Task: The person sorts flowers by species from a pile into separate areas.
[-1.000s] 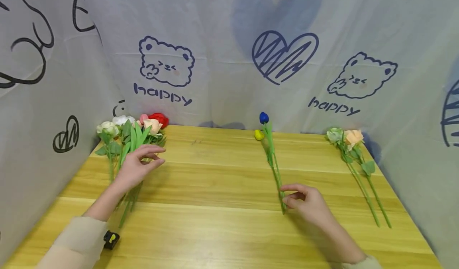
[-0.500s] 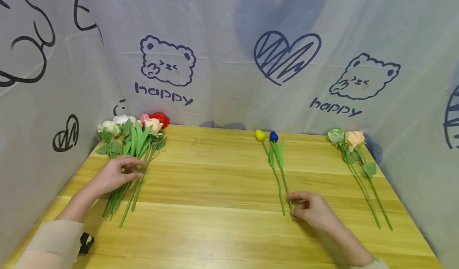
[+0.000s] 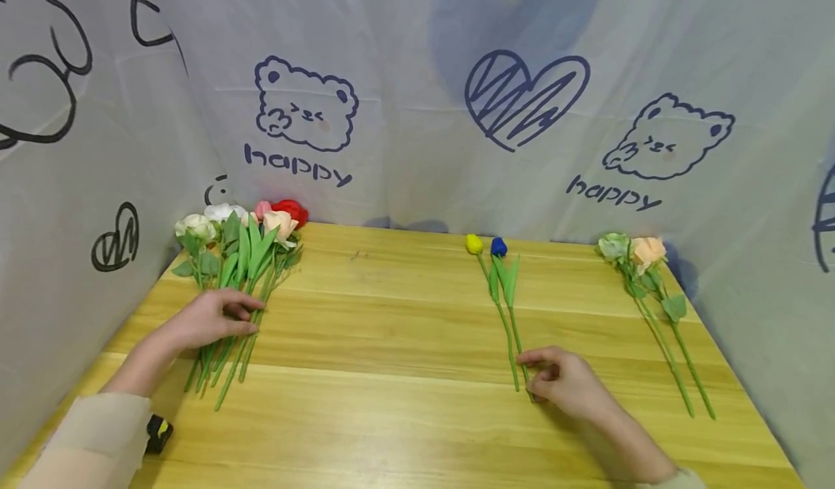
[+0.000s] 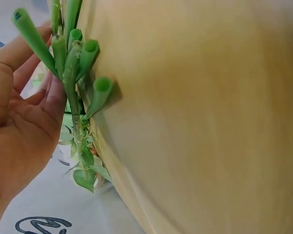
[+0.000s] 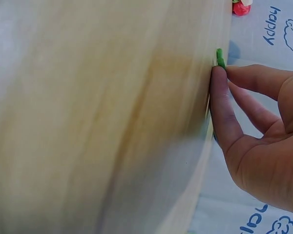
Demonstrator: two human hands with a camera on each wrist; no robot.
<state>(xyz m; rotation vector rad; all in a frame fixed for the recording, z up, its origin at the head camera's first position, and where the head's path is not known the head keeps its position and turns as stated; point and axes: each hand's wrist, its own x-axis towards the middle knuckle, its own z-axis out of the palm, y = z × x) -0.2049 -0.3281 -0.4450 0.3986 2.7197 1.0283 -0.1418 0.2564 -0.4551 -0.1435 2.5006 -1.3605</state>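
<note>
Blue tulip (image 3: 511, 286): lies on the wooden table (image 3: 385, 315), bloom near the back edge, stem running toward the person and slanting slightly rightward. Right hand (image 3: 570, 382) at the lower end of this stem; thumb and forefinger pinch it, with a short green piece showing at the fingertips in the right wrist view. Yellow tulip (image 3: 493, 286) lies just left of the blue one, stems close to parallel, blooms near each other; its stem end is just beside the right fingertips. Left hand (image 3: 209, 320) is over the stems of a bunch of flowers (image 3: 244, 253) at the table's left side; thumb and fingers gently bent, fingers partly behind the stems in the left wrist view. Cannot tell whether it grips any stem. Bunch: white, cream, pink, red and peach blooms toward the back, green leaves below them, stems fanned toward the person; open, hollow stem ends seen from the left wrist. Right side of table, well apart from the tulips: pale green rose (image 3: 613, 247) and peach rose (image 3: 647, 253), side by side, stems slanting forward. Small black-and-yellow object (image 3: 158, 435) beside the left sleeve (image 3: 91, 431), partly hidden by it. Behind: pale cloth (image 3: 404, 32) printed with bears, hearts and "happy".
</note>
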